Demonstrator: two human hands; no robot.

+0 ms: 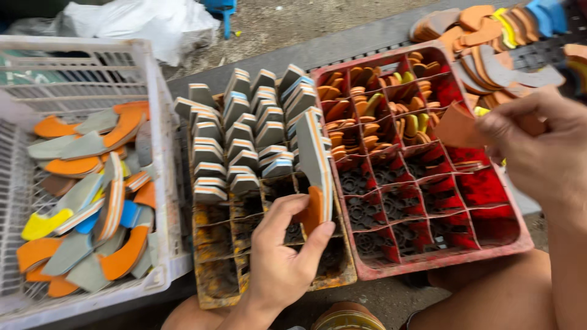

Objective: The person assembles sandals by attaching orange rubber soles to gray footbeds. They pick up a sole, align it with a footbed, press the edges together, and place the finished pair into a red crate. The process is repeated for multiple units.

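My left hand (282, 256) grips a layered grey, white and orange foam sole piece (313, 160), held upright over the yellow-brown divided crate (214, 287). That crate's far compartments hold several similar grey layered pieces (244, 131) standing on edge. My right hand (541, 143) pinches a flat orange piece (457, 127) above the red divided crate (449, 256). The red crate's far cells hold several small orange and yellow cut pieces (373, 116); its near cells stand bare.
A white plastic basket (160, 153) at left holds several curved grey, orange, yellow and blue offcuts (92, 201). A pile of orange and grey sole shapes (489, 43) lies at far right. A white plastic bag (143, 21) sits at the back. My knees show at the bottom.
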